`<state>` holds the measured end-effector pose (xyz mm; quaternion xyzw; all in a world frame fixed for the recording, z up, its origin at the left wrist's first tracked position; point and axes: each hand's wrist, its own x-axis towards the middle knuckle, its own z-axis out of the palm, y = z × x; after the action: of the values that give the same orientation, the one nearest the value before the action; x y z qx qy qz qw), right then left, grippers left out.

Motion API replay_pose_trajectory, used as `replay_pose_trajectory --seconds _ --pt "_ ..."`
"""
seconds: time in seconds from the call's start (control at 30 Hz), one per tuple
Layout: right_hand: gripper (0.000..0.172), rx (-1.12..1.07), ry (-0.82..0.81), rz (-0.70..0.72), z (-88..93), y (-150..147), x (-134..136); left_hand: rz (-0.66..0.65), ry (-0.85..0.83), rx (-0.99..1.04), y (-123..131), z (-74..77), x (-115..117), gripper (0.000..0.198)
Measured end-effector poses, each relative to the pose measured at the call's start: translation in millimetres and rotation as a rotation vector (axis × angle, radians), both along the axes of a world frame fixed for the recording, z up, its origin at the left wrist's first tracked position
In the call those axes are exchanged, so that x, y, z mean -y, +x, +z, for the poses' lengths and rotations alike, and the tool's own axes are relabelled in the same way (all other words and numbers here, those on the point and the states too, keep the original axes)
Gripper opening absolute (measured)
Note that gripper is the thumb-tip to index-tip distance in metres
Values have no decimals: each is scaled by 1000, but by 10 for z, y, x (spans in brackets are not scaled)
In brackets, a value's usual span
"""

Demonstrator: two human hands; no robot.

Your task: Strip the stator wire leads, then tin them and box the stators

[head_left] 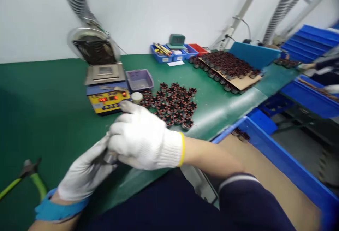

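Observation:
My left hand (pixel 84 172), in a white glove with a blue band at the wrist, is closed round a small grey metal part (pixel 109 158), mostly hidden. Over it, my right hand (pixel 139 135), in a white knitted glove with a yellow edge, curls its fingers at the same spot; what they hold is covered. Just beyond the right hand stand several small wound motor stators (pixel 176 104) with dark tops and copper wire. A solder pot (pixel 107 96) with a yellow front and lit red digits stands behind both hands.
Pliers (pixel 30 174) with green handles lie at the left. A purple tray (pixel 140 80) and a small white-lidded jar (pixel 137 98) sit by the pot. Stators fill a cardboard sheet (pixel 254 80) further right. A blue bin (pixel 280 153) stands below the bench edge. Another person's sleeve (pixel 327 63) shows far right.

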<state>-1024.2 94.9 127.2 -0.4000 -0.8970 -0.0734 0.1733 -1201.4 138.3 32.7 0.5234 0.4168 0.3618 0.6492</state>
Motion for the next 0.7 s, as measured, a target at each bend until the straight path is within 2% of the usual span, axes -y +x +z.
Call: replay_pose_trajectory --seconds 0.07,0.1,0.13,0.2,0.27,0.3,0.37,0.4,0.5,0.53,0.57,0.63,0.7 --pt "24 -47 55 31 -53 -25 -14 103 -172 214 -23 -11 -68 38" --pt "24 -61 70 38 -84 -42 -31 93 -276 340 -35 -10 -90 43" --pt "24 -65 75 47 -118 -60 -51 28 -360 430 -42 -13 -103 47" --pt "22 -47 44 78 -190 -91 -89 -213 -425 478 -45 -46 -100 51" --pt "16 -51 -2 110 -260 -86 -99 -397 -382 465 -41 -108 -66 44" --pt "13 -88 -12 112 -287 -61 -86 -422 -330 438 -41 -139 -44 39" --pt "8 -269 -46 92 -329 34 -20 -372 -228 346 -49 -185 -11 34" --pt "7 -434 -67 63 -350 98 29 -332 -212 306 -54 -197 -3 35" --pt "11 -1005 -96 -81 -483 294 182 -241 -335 332 -57 -207 -14 45" --pt "11 -1104 -98 -117 -564 346 213 -229 -403 381 -50 -206 -25 46" --pt "10 -1122 -119 -140 -662 389 223 -215 -465 429 -38 -206 -38 46" --pt "6 -993 -170 -193 -864 459 164 -201 -556 495 -5 -213 -64 45" --pt "16 -783 -158 -318 -1004 527 -19 -185 -614 514 26 -238 -81 48"
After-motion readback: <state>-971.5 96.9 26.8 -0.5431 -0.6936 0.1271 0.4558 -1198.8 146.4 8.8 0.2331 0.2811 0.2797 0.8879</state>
